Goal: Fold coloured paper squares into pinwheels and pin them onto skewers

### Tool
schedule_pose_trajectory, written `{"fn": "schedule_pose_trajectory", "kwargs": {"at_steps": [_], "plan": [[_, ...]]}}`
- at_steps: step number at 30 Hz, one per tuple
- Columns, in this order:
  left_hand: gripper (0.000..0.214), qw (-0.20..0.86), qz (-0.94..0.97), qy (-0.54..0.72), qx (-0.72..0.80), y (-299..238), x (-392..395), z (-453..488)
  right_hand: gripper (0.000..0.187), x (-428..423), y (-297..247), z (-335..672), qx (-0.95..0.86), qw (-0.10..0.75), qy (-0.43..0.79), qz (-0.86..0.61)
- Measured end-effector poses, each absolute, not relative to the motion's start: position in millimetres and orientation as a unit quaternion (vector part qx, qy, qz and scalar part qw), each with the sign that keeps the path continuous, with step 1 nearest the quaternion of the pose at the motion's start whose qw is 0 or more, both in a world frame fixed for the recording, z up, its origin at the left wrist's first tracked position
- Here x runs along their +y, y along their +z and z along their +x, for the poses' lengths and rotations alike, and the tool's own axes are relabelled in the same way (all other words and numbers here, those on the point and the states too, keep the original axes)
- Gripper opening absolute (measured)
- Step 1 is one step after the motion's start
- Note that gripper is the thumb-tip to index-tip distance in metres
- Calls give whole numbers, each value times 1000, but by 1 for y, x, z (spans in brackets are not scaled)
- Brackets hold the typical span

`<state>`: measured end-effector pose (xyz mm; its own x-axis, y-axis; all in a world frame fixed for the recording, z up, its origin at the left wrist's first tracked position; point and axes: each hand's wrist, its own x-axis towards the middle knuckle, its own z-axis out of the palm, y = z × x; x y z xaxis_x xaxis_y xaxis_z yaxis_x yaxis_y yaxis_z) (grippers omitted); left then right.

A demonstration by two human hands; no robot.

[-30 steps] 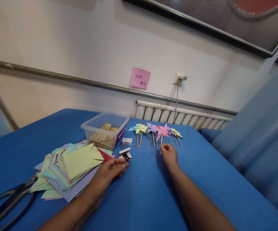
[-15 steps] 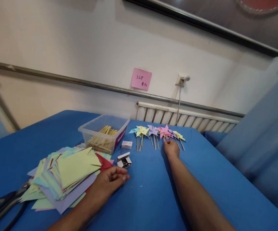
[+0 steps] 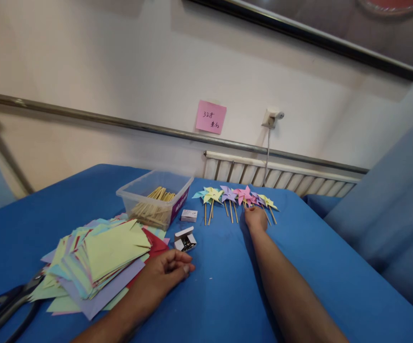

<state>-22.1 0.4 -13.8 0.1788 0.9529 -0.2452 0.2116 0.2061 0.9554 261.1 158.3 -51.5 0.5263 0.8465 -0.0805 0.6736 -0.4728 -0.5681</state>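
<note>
My right hand reaches far across the table, its fingers closed at the stick of a pink paper pinwheel; the fingertips are partly hidden. Beside it lie a purple pinwheel, a yellow pinwheel and several others, their sticks pointing toward me. My left hand rests on the table with loosely bent fingers apart and nothing visible in it. Just beyond those fingers stands a small white box, its lid up, with small shiny metal pieces inside. Behind that sits a closed small box.
A clear plastic tub holds many wooden sticks. Coloured paper sheets are piled at the left, with large black-handled scissors beside them. A blue cloth covers the table; a radiator runs behind it.
The view has shifted very slightly. Both hands stay nearly where they were, my right hand still at the pink pinwheel's stick.
</note>
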Motion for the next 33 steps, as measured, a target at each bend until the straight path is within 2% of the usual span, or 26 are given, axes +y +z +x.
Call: {"fn": "schedule_pose_trajectory", "kwargs": {"at_steps": [15,24,28,33], "plan": [[32,550,559,316,535,-19,1,-24,20,156,-58,260,-470,299,111,-823],[23,525,607,299,515,-19,-8,-19,20,138,-54,255,-474,378,107,-788],[20,498,646,293,499,-18,-14,-16,17,115,-51,225,-504,423,140,-739],[17,471,669,299,491,-18,-17,-16,21,60,-59,157,-550,464,249,-648]]}}
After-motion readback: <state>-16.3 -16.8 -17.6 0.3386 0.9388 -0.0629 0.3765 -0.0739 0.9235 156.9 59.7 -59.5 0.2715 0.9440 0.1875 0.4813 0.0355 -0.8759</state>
